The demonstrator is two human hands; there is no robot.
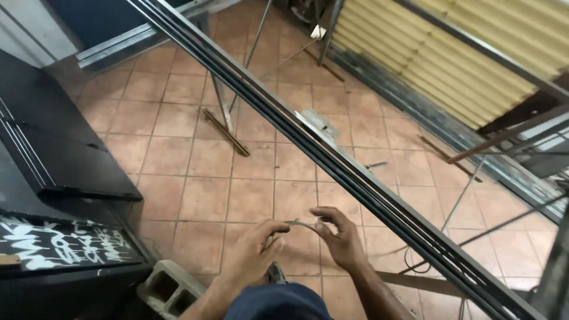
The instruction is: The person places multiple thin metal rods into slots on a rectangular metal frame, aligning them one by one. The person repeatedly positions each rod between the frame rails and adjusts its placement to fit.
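Below the long dark metal rail (pixel 332 160) that runs diagonally across the head view, both hands meet over the tiled floor (pixel 195 154). Left hand (pixel 255 252) and right hand (pixel 339 237) each pinch one end of a short, thin, curved strip (pixel 301 223), which spans the gap between the fingertips just on the near side of the rail. Left fingers are curled tight around their end; right thumb and forefinger close on the other, remaining fingers loosely bent.

Handling, as judged: the strip looks light, narrow and somewhat springy, since it bows between the two grips. Material cannot be confirmed; if metal, its edges may be sharp, and a grip at the ends seems best, fingers kept off the long edges. Its thinness suggests it could slip or twist out of a loose pinch.

Clearances: the rail passes close above and right of the right hand, leaving little room that way. Left of the rail the floor lies open, with a thin bar (pixel 226 131) on the tiles farther off. A black cabinet (pixel 65 154) stands well left of the rail, with a concrete block (pixel 168 288) at its foot, near the left forearm. Corrugated yellow sheeting (pixel 438 59) stands beyond the rail to the right, well apart.
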